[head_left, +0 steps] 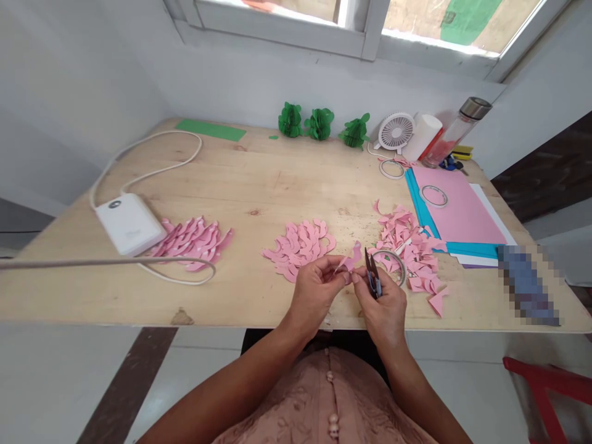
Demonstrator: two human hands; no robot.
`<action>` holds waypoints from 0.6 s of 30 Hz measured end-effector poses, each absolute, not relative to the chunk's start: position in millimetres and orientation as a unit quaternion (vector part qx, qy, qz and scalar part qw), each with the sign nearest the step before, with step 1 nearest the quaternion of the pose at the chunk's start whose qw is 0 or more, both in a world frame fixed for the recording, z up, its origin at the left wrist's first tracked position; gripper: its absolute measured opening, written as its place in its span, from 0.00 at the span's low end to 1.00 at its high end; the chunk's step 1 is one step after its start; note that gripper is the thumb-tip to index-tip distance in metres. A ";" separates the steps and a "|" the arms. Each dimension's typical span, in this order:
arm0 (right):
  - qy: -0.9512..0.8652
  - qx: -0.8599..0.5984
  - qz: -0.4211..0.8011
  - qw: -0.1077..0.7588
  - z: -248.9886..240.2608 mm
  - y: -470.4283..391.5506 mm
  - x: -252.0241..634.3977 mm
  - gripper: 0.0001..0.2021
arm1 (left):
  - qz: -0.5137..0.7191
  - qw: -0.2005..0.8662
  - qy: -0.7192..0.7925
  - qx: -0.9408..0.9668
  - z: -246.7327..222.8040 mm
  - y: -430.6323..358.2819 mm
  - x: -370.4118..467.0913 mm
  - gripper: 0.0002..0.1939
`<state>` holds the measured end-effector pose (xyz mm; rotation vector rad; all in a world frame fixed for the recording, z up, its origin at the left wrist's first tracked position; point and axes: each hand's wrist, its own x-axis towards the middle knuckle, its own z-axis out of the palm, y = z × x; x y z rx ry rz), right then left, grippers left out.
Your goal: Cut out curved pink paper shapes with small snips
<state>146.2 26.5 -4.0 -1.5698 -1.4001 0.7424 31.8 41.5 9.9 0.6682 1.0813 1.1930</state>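
Note:
Near the front edge of the table, my left hand [319, 290] pinches a small curved pink paper piece [355, 254]. My right hand [383, 305] is closed around dark scissors [372, 274], blades pointing up and away, with its thumb and fingertip meeting the paper's lower end. Left of my hands lies a pile of wavy pink cutouts [303, 243]. To the right, pink scraps [411, 246] are heaped, partly over a tape roll [398, 266]. More pink cutouts [198, 242] lie further left.
A white power bank [129, 224] with a cable sits at left. Green paper ornaments [319, 124], a small fan [396, 132] and a glass bottle [456, 132] stand at the back. Coloured sheets [462, 209] lie at right, a red stool [550, 382] below.

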 end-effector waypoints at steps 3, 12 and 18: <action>-0.568 -0.635 0.294 0.433 -2.4 26.6 146.1 0.07 | 0.526 0.631 0.477 0.311 6.9 41.6 32.5 0.06; -0.609 -0.629 0.236 0.422 -3.3 26.4 145.2 0.07 | 0.514 0.542 0.503 0.435 -7.0 39.5 29.3 0.10; -0.638 -0.603 0.197 0.437 -6.6 26.8 145.8 0.06 | 0.515 0.529 0.511 0.440 -9.5 38.9 28.7 0.15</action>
